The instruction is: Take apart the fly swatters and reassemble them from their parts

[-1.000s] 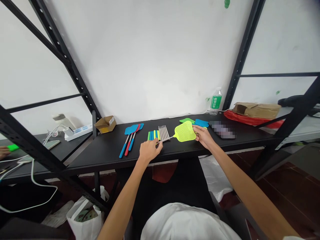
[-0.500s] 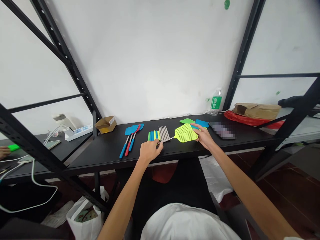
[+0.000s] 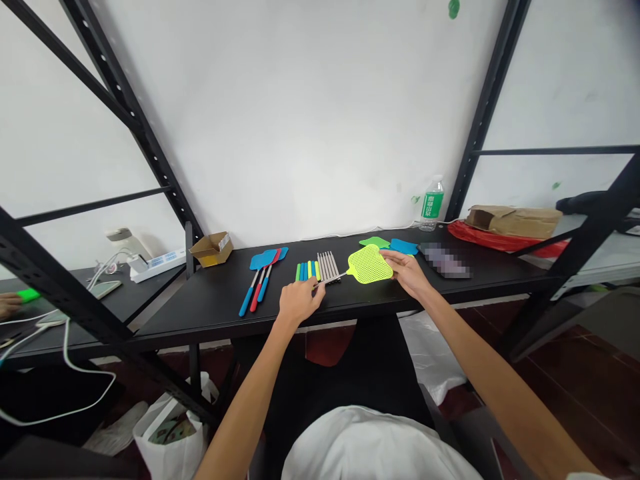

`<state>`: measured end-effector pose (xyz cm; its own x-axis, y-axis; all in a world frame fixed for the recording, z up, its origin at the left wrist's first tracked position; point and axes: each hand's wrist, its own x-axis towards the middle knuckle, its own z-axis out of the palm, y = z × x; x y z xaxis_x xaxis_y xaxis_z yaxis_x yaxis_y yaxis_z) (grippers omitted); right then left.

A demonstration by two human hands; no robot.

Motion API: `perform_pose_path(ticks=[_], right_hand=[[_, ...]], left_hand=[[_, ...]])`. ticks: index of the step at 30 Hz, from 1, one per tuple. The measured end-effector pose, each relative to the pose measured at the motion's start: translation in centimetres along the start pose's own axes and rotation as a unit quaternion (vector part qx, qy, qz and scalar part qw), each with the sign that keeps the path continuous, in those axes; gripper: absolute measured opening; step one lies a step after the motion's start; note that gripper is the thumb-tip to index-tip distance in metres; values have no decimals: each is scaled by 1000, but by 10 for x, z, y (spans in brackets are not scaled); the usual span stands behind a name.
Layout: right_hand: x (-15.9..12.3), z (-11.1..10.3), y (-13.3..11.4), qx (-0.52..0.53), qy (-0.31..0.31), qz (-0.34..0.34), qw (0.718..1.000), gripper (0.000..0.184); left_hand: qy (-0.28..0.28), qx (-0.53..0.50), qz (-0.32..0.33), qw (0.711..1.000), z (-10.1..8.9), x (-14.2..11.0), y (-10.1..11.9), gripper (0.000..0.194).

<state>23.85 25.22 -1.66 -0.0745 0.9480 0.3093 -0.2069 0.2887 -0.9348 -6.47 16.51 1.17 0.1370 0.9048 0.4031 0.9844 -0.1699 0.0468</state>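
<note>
A yellow fly swatter head [image 3: 370,264] with a perforated face is held slanted over the front of the table. My right hand [image 3: 407,272] pinches its right edge. My left hand [image 3: 299,300] is closed on the thin metal rod [image 3: 336,278], whose other end meets the neck of the yellow head. Just behind my left hand lie several green, blue and yellow handle grips [image 3: 305,271] and a row of loose metal rods [image 3: 328,264]. Beyond my right hand are a green swatter head [image 3: 375,241] and a blue swatter head [image 3: 403,246]. Whole fly swatters [image 3: 260,283], blue and red, lie to the left.
A small cardboard box [image 3: 212,249] sits at the back left, and a water bottle [image 3: 432,205] at the back right. A blurred-out flat object [image 3: 444,261] lies right of my right hand. Black shelf posts [image 3: 493,100] flank the table. Another person's hand [image 3: 9,305] shows at far left.
The yellow swatter head has shifted slightly left and up with my right hand, and its tilt differs a little. My left hand stays almost where it was.
</note>
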Motion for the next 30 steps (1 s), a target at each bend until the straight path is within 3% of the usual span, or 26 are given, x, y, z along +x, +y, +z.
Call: perform_pose_path(ticks=[12,20,30], right_hand=[[-2,3,-3,-5,2,-13,1000,28],[1,4,3,3,51,-9,999,37],[-1,6,-2,18,29,18,999,37]], left_hand=[[8,-2,15,1000,3,1,-3,40],[2,0,2,1000,2,0,-1,40],[10,5,11,1000,3,0,-1,40]])
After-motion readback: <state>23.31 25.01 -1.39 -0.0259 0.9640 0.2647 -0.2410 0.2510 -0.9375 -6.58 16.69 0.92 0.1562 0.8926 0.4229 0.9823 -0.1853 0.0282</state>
